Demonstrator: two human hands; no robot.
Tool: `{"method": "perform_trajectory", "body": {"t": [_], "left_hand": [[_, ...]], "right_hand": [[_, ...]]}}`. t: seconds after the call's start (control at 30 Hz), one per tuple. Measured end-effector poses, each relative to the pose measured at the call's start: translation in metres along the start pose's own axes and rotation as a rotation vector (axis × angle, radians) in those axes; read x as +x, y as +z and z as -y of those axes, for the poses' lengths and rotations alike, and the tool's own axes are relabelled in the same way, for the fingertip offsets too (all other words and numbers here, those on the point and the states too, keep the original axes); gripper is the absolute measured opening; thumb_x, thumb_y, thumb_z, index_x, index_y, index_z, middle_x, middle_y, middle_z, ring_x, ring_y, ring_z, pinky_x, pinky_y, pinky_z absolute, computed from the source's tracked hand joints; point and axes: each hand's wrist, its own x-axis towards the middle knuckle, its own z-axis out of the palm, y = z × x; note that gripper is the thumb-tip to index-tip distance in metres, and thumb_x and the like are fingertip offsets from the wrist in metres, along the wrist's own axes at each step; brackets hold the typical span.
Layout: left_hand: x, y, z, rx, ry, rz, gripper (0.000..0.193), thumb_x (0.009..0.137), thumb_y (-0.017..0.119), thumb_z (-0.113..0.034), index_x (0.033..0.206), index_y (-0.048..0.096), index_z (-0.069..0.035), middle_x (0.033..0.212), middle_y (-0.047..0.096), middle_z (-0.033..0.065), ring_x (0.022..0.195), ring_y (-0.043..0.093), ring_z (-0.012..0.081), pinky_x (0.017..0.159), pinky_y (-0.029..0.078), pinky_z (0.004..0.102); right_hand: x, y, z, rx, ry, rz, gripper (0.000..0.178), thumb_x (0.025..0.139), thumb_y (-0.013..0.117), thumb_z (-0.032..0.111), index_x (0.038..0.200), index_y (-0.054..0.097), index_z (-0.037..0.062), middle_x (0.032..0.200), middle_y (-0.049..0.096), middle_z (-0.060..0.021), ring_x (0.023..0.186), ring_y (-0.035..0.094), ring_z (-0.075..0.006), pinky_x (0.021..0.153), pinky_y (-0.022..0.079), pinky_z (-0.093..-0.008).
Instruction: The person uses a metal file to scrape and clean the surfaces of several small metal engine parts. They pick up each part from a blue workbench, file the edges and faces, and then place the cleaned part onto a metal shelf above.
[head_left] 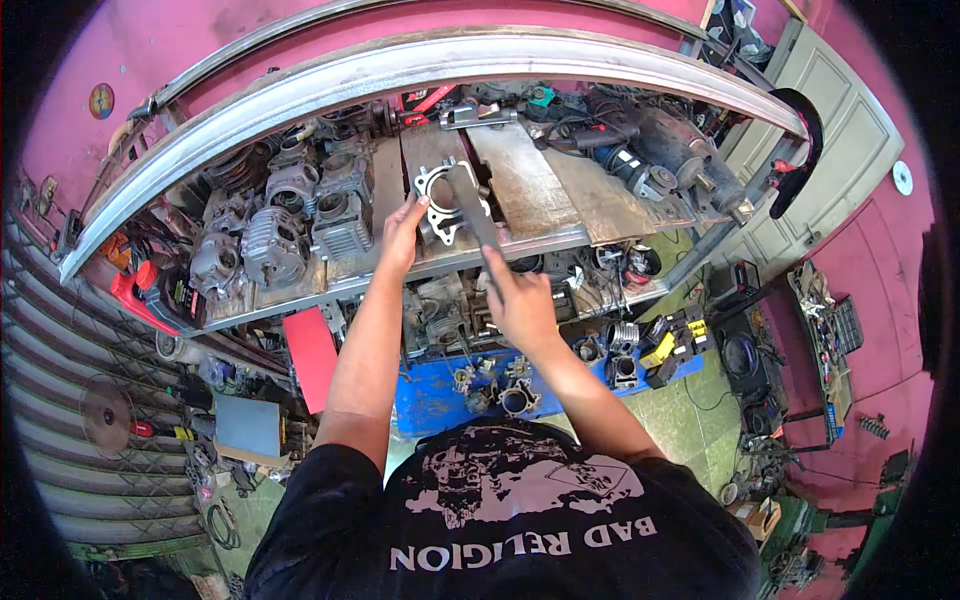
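On the wooden shelf board, a silver engine cylinder block (437, 232) lies with its round bore facing up. My left hand (402, 232) grips its left edge, thumb and fingers closed on the metal. A long, flat grey file (467, 200) rests across the block's top face and covers part of the bore. My right hand (522, 308) is wrapped around the near end of the file, index finger stretched along it. The palm side of the right hand is hidden.
Several finned cylinders (275, 245) crowd the shelf's left side. A cylindrical muffler (675, 145) lies to the right. A metal beam (480, 65) arches across beyond the work. Below, a blue surface (430, 400) carries more engine parts; a red panel (310, 358) stands left of it.
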Motion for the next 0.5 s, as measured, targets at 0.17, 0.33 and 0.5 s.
{"method": "perform_trajectory", "body": {"t": [0.17, 0.33, 0.5], "left_hand": [[0.004, -0.007, 0.005, -0.023, -0.020, -0.014, 0.079, 0.100, 0.071, -0.033, 0.154, 0.038, 0.015, 0.158, 0.048, 0.0182, 0.149, 0.040, 0.0207, 0.123, 0.024, 0.0327], [0.001, 0.003, 0.000, 0.001, -0.023, -0.053, 0.079, 0.100, 0.072, -0.034, 0.153, 0.041, 0.014, 0.156, 0.051, 0.0167, 0.147, 0.043, 0.0206, 0.123, 0.025, 0.0325], [0.012, -0.010, 0.014, -0.031, -0.016, -0.075, 0.075, 0.099, 0.073, -0.035, 0.151, 0.046, 0.012, 0.154, 0.053, 0.0148, 0.145, 0.045, 0.0194, 0.122, 0.027, 0.0322]], "right_hand": [[-0.022, 0.028, -0.023, 0.055, -0.068, 0.016, 0.078, 0.090, 0.074, 0.016, 0.160, 0.040, 0.0159, 0.081, 0.069, -0.0148, 0.077, 0.065, -0.0335, 0.082, 0.045, -0.0464], [-0.041, 0.058, -0.011, 0.172, -0.198, -0.105, 0.076, 0.091, 0.074, 0.014, 0.159, 0.041, 0.0131, 0.084, 0.070, -0.0136, 0.078, 0.063, -0.0320, 0.085, 0.045, -0.0448], [-0.039, 0.056, -0.046, 0.354, 0.341, -0.191, 0.071, 0.096, 0.068, 0.012, 0.160, 0.039, 0.0135, 0.075, 0.066, -0.0248, 0.063, 0.065, -0.0431, 0.061, 0.050, -0.0520]]}}
